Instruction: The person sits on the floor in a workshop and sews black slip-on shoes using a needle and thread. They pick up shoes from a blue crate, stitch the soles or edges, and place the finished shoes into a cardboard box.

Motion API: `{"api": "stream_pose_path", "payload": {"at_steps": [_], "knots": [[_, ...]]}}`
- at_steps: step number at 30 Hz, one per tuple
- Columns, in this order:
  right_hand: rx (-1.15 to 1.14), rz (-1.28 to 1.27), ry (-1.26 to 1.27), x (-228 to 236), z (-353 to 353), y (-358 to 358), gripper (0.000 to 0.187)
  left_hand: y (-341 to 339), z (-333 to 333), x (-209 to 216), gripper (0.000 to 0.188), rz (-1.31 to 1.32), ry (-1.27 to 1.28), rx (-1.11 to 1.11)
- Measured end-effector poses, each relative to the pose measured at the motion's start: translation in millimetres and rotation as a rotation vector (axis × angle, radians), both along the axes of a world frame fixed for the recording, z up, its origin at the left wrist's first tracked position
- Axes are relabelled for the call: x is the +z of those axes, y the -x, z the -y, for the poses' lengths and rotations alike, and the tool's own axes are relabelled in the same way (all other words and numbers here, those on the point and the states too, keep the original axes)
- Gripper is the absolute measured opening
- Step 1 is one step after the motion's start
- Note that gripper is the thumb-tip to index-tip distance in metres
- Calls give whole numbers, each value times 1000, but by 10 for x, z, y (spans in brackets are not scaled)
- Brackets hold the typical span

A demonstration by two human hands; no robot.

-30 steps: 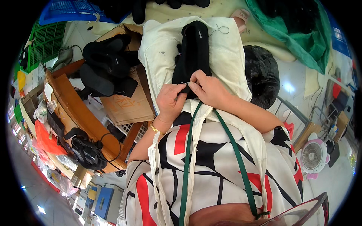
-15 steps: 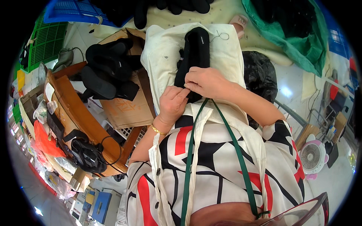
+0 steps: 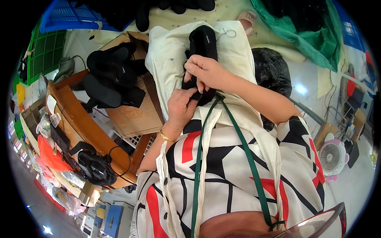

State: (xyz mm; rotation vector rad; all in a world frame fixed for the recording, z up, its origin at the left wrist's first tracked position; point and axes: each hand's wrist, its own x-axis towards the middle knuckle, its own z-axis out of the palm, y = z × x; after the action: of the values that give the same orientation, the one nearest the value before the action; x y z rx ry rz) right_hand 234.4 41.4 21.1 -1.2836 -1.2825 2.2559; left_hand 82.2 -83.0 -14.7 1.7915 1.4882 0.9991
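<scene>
A black slip-on shoe (image 3: 203,41) lies lengthwise on the cream cloth (image 3: 162,51) across my lap, its toe pointing away from me. At the near end, my left hand (image 3: 181,106) pinches the shoe's edge between thumb and fingers. Just above it, my right hand (image 3: 207,73) is bent over the shoe, thumb and forefinger pressed together and the other fingers curled down. Whatever the right fingertips hold is too small to make out. A loop of dark thread (image 3: 229,33) lies on the cloth beside the toe.
Several black shoes (image 3: 115,75) are piled on a cardboard box (image 3: 135,119) at the left, beside a wooden table (image 3: 85,123). A black plastic bag (image 3: 274,71) stands to the right. Farther off are a green sack (image 3: 301,43), a pink slipper (image 3: 247,20) and a small fan (image 3: 330,158).
My right hand has lifted slightly away from the left hand, and its fingers have shifted. My left hand stays at the near end of the shoe.
</scene>
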Motion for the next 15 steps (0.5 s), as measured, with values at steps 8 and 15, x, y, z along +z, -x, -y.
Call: {"api": "stream_pose_path", "payload": {"at_steps": [8, 15], "knots": [[-350, -636, 103, 636, -559, 55, 17, 66, -52, 87, 21, 30, 82, -70], [-503, -845, 214, 915, -764, 216, 23, 130, -199, 136, 14, -7, 147, -159]]}}
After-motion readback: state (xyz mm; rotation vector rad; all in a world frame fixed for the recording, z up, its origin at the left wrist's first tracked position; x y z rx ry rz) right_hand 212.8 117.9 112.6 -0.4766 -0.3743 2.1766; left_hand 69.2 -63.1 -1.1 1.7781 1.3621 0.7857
